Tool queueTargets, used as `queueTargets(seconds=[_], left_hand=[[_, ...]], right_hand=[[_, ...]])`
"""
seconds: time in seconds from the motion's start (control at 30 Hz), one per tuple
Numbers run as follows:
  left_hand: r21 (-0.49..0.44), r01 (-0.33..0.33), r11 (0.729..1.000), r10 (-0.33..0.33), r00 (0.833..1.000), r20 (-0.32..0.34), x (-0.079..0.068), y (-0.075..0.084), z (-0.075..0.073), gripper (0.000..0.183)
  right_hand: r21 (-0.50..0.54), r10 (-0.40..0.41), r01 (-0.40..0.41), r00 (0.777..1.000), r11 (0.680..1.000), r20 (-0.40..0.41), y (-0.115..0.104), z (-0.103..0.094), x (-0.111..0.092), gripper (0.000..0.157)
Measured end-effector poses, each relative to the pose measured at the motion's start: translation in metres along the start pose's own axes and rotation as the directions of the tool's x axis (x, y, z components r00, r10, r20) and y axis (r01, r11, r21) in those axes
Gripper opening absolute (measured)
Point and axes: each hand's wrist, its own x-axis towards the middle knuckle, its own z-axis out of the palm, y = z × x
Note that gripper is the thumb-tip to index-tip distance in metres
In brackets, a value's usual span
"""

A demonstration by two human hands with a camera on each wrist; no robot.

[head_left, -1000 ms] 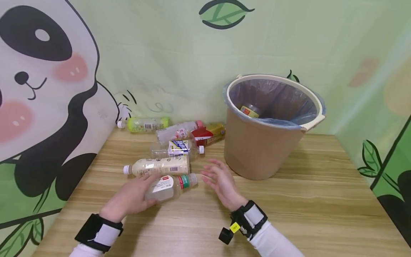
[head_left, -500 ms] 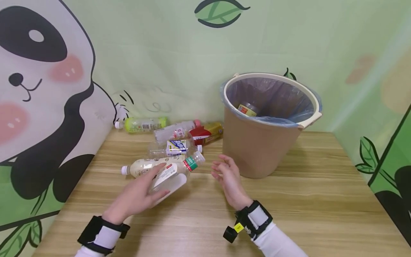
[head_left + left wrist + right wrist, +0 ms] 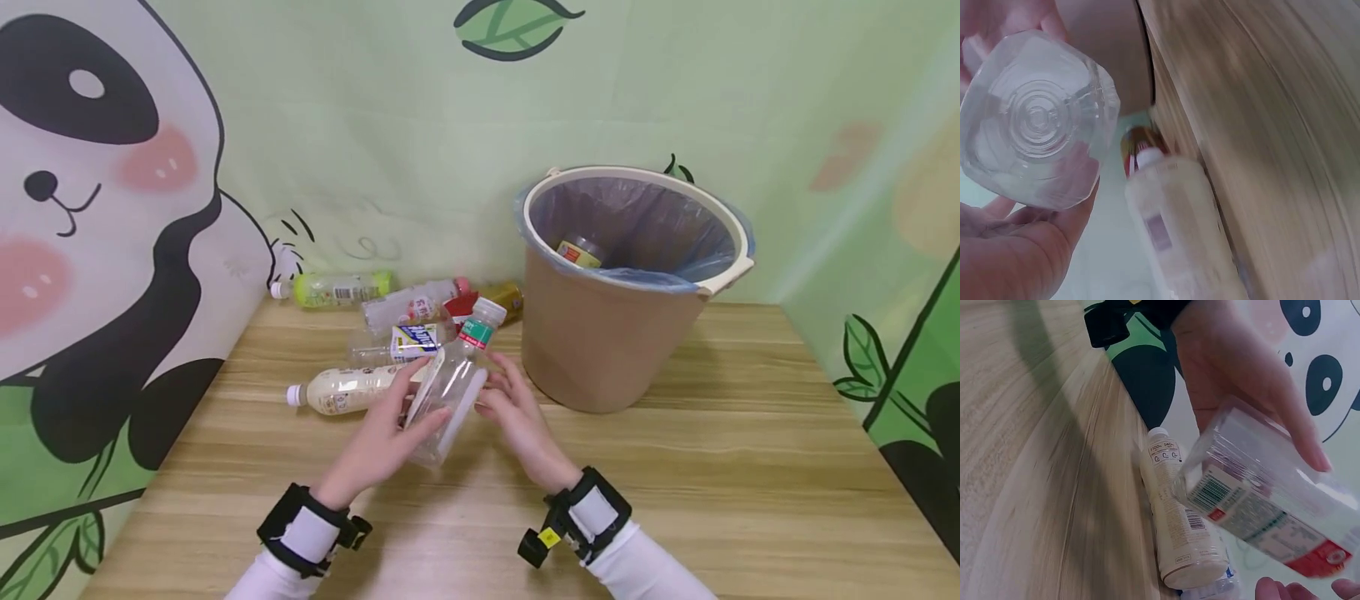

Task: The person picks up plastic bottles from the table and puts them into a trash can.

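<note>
My left hand (image 3: 382, 442) grips a clear square-sided plastic bottle (image 3: 453, 375) around its body, above the table. The bottle tilts, with its neck and green band up and to the right. In the left wrist view the bottle's base (image 3: 1038, 122) faces the camera. My right hand (image 3: 528, 425) is close by the bottle's right side, fingers loosely bent. Its fingertips (image 3: 1272, 589) show below the bottle in the right wrist view, apparently not gripping it. A cream-coloured bottle (image 3: 348, 392) lies on the table behind my left hand, partly covered by it.
Behind lie a clear bottle with a blue-and-white label (image 3: 415, 342), a pink-capped bottle (image 3: 408, 306), a green-labelled bottle (image 3: 341, 289) and a red-and-gold item (image 3: 510, 302). A brown bin (image 3: 600, 350) with a blue liner stands right, a yellow-labelled container (image 3: 579, 252) inside.
My left hand has lifted the clear bottle off the table, moved it right and tilted its neck upward. My right hand stays near the bin's front, now close beside the bottle.
</note>
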Motion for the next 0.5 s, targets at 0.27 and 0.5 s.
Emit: queueTargets(seconds=[0.27,0.5], left_hand=[[0.084,-0.047,0.995,0.048,0.999,-0.008,0.005,0.009,0.020,0.069],[0.193,-0.071,0.979,0.073,0.997,-0.006,0.004,0.014,0.024,0.067]], right_hand=[[-0.063,-0.005,0.006,1.000,0.998,0.025,0.001,0.002,0.000,0.064],[-0.109,-0.022,0.025,0.999,0.994,0.026,0.002,0.002,0.001,0.074]])
